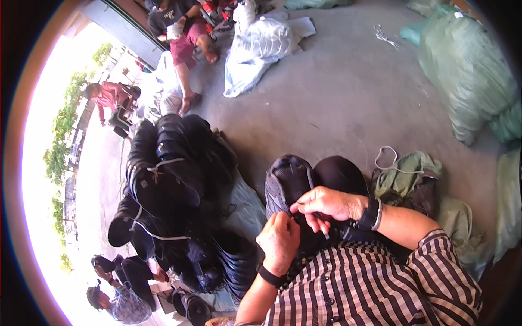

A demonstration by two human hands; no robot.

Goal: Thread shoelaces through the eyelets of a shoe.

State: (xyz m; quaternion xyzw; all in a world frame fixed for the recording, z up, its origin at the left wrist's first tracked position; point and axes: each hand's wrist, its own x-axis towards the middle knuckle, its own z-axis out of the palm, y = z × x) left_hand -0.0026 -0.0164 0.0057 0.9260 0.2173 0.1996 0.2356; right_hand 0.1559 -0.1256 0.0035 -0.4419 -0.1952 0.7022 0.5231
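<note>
A dark grey and black shoe (274, 191) rests on my lap, its toe pointing away from me. Over its near part my left hand (279, 237) is closed, thumb against the curled fingers. Just right of it my right hand (328, 205) pinches with thumb and forefinger close to the left hand, above the shoe opening. A small pale tip shows below the right hand's curled fingers. What either pinch holds is too small to make out. Beside the shoe lies a dark rounded shape (341, 173), perhaps my knee.
Stacked black shoes (173, 187), tied with white cord, stand at my left. Green cloth sacking (413, 171) lies at right, below a big green sack (465, 70). White plastic bags (261, 49) sit ahead. Several people work at the left, one at lower left (122, 304).
</note>
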